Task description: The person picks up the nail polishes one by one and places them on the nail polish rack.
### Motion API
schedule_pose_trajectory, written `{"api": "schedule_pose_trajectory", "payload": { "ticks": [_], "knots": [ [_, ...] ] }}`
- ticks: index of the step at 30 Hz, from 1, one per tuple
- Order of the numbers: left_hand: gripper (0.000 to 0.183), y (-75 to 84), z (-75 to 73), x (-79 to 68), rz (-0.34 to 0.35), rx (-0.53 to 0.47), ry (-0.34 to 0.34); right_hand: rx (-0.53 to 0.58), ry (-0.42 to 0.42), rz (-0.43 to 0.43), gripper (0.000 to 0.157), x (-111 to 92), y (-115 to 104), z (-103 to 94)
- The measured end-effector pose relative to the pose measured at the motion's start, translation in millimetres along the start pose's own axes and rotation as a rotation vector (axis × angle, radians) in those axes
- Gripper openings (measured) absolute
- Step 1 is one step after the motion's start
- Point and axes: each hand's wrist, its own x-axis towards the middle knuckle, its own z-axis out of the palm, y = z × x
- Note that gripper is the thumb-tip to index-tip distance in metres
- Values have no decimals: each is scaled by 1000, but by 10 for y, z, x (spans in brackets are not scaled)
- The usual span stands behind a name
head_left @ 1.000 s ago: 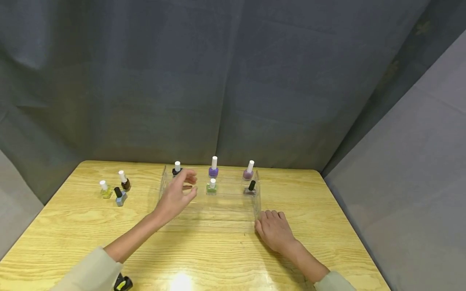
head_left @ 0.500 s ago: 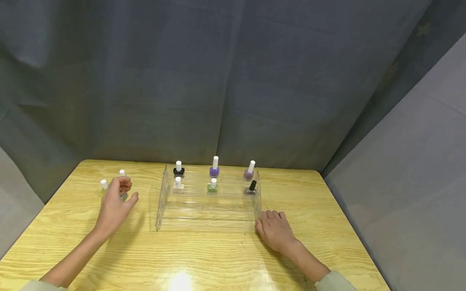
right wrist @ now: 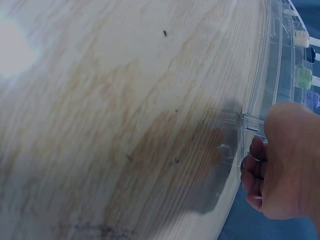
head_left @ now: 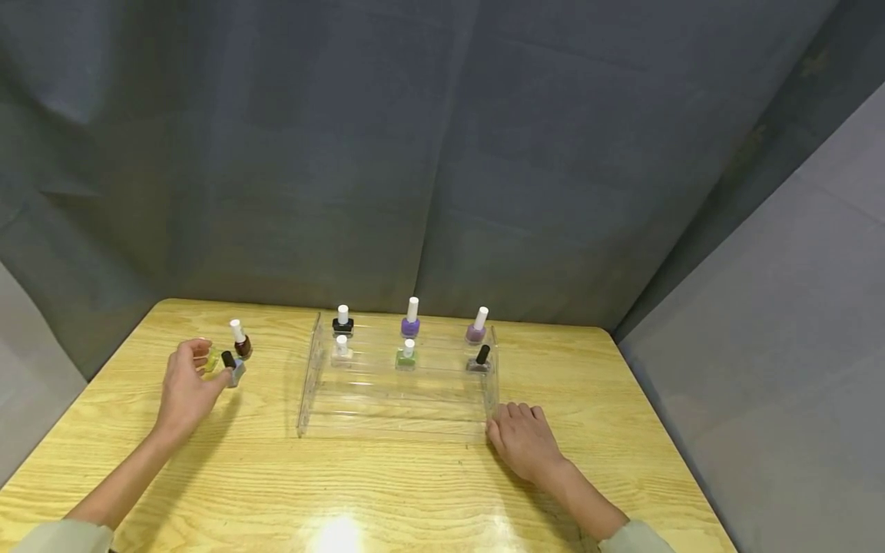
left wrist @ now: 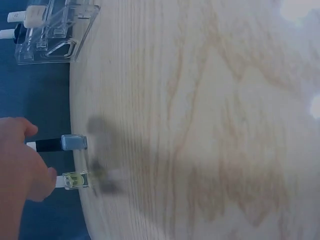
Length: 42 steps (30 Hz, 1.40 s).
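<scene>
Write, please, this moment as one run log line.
left hand: at yellow-green bottle; right hand: at right end of clear rack; rack: six bottles; off rack: three

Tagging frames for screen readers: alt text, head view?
A person's left hand is at a yellow bottle of nail polish, beside a blue bottle and a brown bottle on a wooden table. The right hand touches the near right corner of a clear rack holding six bottles in two rows.

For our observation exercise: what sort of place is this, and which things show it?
Probably an indoor corner set up for filming or demonstration: a wood-grain table, a dark curtain hung close behind it, and a clear stepped rack displaying nail-polish bottles.
</scene>
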Motion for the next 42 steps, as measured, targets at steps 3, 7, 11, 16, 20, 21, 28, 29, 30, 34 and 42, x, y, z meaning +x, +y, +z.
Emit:
{"api": "schedule_pose_trajectory", "payload": {
  "ticks": [3, 7, 11, 16, 20, 21, 28, 29, 30, 34, 42],
  "knots": [
    [59, -24, 9, 26, -13, 8, -53, 0, 12, -6, 33, -6, 4, 9],
    [61, -40, 36, 68, -25, 10, -97, -5, 26, -12, 34, -2, 14, 20],
    [58, -46, 66, 99, -25, 12, -127, -5, 26, -11, 34, -1, 20, 29],
    [53, -72, 89, 119, -33, 42, -159, 4, 27, -8, 33, -1, 13, 17],
    [52, -118, 101, 141, -35, 77, -179, 8, 30, -7, 33, -4, 4, 12],
    [51, -130, 104, 145, -34, 88, -180, 7, 31, -7, 33, -3, 5, 17],
    [47, -162, 120, 142, -31, 134, -178, 0, 30, -7, 33, 0, 0, 25],
    [47, -162, 122, 142, -30, 139, -178, 0, 29, -7, 33, -1, -2, 22],
    [47, -164, 124, 141, -30, 142, -181, 1, 27, -8, 33, -1, -3, 19],
    [46, -167, 128, 141, -29, 154, -180, 10, 23, -7, 33, -3, -9, 8],
    [44, -185, 148, 125, -23, 167, -196, 31, 26, -1, 32, -3, 4, 24]
  ]
}}
